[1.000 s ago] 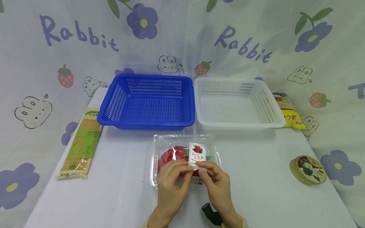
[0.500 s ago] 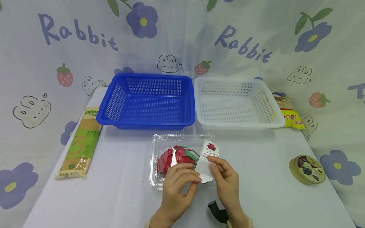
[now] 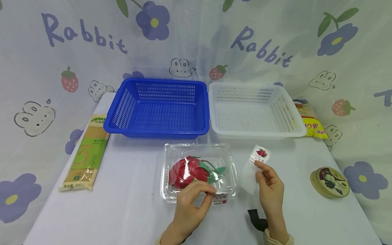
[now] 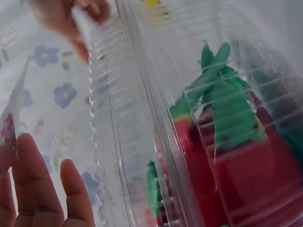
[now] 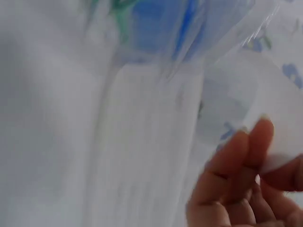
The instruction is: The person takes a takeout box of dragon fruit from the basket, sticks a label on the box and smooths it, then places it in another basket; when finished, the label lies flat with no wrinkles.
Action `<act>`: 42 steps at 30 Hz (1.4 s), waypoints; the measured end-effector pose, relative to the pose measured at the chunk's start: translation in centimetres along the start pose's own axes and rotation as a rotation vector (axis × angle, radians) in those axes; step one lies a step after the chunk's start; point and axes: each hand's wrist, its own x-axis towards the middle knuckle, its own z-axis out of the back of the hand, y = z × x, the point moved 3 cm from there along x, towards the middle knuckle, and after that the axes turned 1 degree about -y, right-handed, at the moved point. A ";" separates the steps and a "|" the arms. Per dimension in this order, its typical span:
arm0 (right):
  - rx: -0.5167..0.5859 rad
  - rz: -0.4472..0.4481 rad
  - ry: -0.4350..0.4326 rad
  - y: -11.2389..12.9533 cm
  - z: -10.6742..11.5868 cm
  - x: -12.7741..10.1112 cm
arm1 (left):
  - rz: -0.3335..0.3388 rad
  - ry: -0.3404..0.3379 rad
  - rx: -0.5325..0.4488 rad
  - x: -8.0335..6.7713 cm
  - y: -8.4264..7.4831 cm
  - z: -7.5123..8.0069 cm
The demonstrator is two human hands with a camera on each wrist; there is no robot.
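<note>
A clear plastic clamshell box [image 3: 228, 146] stands at the table's middle with a red and green dragon fruit [image 3: 190, 170] inside. My left hand [image 3: 191, 207] pinches a small printed sticker [image 3: 220, 200] at the box's front edge; whether the sticker touches the box I cannot tell. To the right, apart from the box, my right hand [image 3: 271, 189] pinches a translucent backing sheet [image 3: 249, 178] that bears another dragon fruit sticker [image 3: 261, 153]. In the left wrist view, the left-hand fingers [image 4: 35, 177] are beside the clear box wall [image 4: 137, 94]. The right wrist view is blurred.
A blue basket [image 3: 156, 133] and a white basket [image 3: 257, 134] stand side by side at the back. A spaghetti pack [image 3: 85, 153] lies left, a round tin [image 3: 330, 182] right, a yellow snack bag [image 3: 313, 126] behind right. A black curved object [image 3: 257, 221] is by my right wrist.
The backing sheet has separated from the left hand's sticker and moved right with my right hand. My left hand stays near the box's front edge, holding the sticker.
</note>
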 end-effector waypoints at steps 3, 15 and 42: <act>-0.217 -0.017 0.127 -1.3 0.9 1.3 | 0.040 -0.003 0.021 0.1 0.2 0.4; -0.603 -0.074 0.400 -4.4 0.9 2.7 | 0.157 -0.019 0.067 0.5 1.0 1.9; -0.194 0.499 0.275 4.1 -4.2 -1.6 | 0.246 -0.031 0.223 2.4 1.1 2.9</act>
